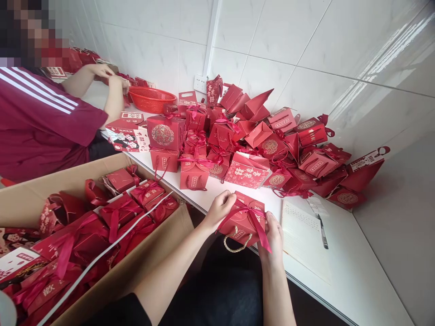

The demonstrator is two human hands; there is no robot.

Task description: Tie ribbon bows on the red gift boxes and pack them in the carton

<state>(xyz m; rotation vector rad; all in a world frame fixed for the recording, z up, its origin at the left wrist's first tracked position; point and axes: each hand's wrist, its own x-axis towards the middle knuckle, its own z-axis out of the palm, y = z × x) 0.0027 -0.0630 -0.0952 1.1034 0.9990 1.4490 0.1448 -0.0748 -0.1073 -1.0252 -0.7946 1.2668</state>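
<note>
Between my two hands is a red gift box with a dark red ribbon bow on top and a gold rope handle hanging toward me. My left hand grips its left side, thumb on the upper edge. Around the right side curl the fingers of my right hand, beside a loose ribbon end. The box is held over the front edge of the white table. Just behind it, a red box with white lettering stands at the front of a large pile of similar boxes.
An open cardboard box full of red gift boxes stands at left, with a white cable across it. A notebook and pen lie at right. A co-worker sits at left near a red plastic basket.
</note>
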